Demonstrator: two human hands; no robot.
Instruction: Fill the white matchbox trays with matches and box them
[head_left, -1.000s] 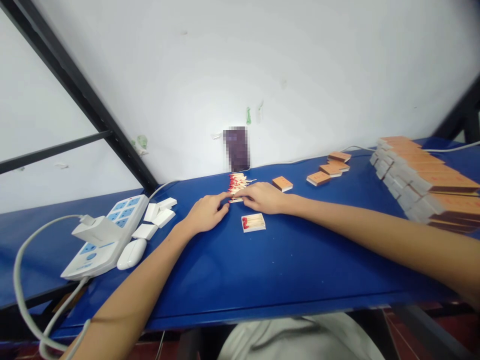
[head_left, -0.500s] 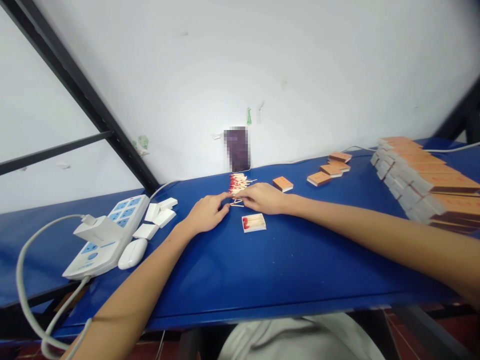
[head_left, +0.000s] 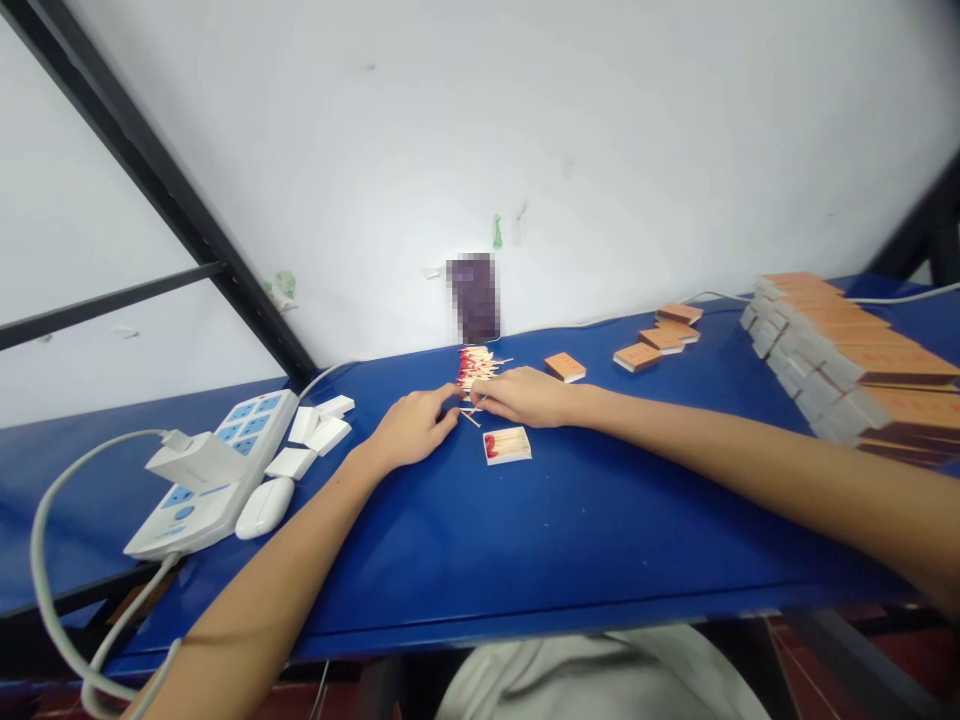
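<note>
Both my hands are down at the near edge of the loose matches (head_left: 474, 366) on the blue table (head_left: 600, 530). My left hand (head_left: 411, 428) and right hand (head_left: 527, 396) meet fingertip to fingertip over a few stray sticks. The fingers are bunched, but whether either grips one I cannot tell. Just beside my right hand sits the open tray (head_left: 507, 444), filled with matches, red heads to the left. Small white boxes (head_left: 315, 432) lie by the power strip (head_left: 210, 470), contents hidden. Closed orange boxes (head_left: 840, 360) are stacked far right.

Bright, even indoor light, soft shadows, faint sheen on the blue table (head_left: 570, 540), wide-angle bending at the edges, one pixelated patch (head_left: 472, 297) on the wall
</note>
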